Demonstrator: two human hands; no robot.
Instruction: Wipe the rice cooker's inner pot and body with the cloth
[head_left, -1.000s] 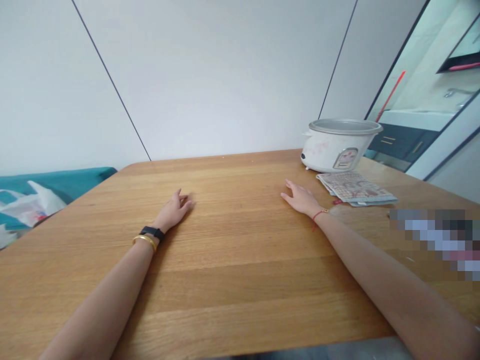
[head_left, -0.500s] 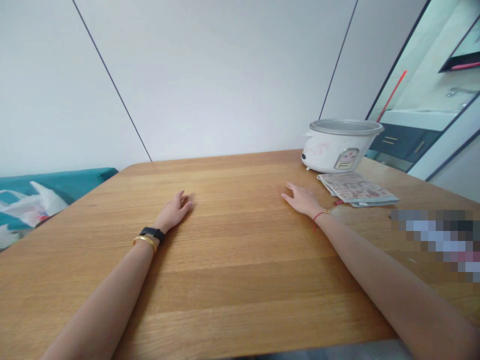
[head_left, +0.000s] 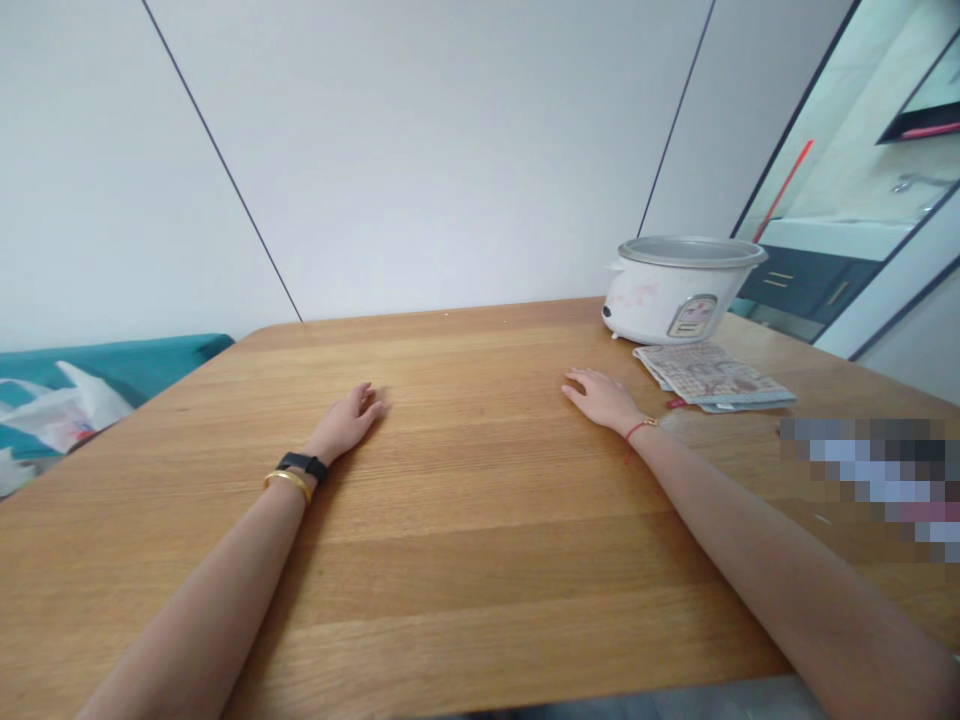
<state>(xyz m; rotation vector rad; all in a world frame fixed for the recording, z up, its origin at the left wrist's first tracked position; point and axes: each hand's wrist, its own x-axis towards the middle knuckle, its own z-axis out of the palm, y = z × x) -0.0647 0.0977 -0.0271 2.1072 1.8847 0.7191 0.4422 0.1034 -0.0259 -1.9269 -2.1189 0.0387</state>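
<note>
My left hand (head_left: 349, 418) rests on the left part of the wooden table (head_left: 465, 480), fingers apart and holding nothing. A black band (head_left: 304, 465) and a gold bangle (head_left: 288, 484) circle that wrist. On the right, my right hand (head_left: 602, 399) lies low over the tabletop with its fingers stretched out and nothing in them. It wears a red string bracelet (head_left: 639, 428). Closest to it is a folded patterned cloth (head_left: 716, 377), just beyond the wrist. Behind the cloth stands a white rice cooker (head_left: 667, 300) without a lid.
A pixelated patch (head_left: 885, 480) hides something at the table's right side. Left of the table are a teal seat (head_left: 165, 355) and a white plastic bag (head_left: 94, 400). A pale panelled wall (head_left: 450, 160) rises behind. Through a doorway at right shows a sink counter (head_left: 840, 235).
Both hands stay almost in place. The fingers of my right hand have shifted slightly, lying a little flatter. The cooker and cloth have not moved.
</note>
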